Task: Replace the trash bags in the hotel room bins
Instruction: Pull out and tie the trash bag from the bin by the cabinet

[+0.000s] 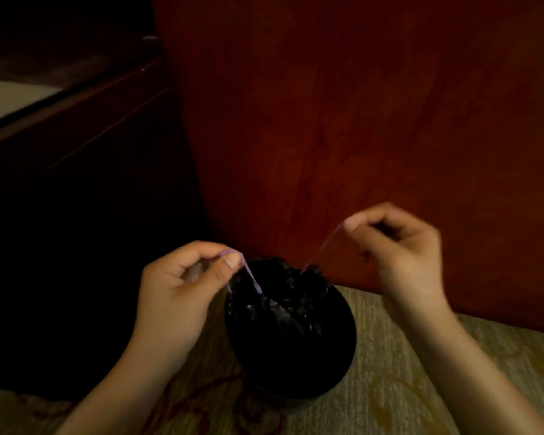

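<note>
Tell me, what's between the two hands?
In the head view, the gathered top of the black plastic trash bag sits between left hand and right hand.

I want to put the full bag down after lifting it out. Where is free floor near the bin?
Bare carpet lies right of the bin, below the red wooden panel. Left of the bin is too dark to judge. Above the bin, both hands and the drawstrings crowd the space.

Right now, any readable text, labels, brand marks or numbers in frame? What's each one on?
None readable.
Black trash bag: no print visible.
Bin: dark, no label visible.
Purple drawstrings: plain.
Wood panel: grain only.
Carpet: pattern only, no lettering.
</note>
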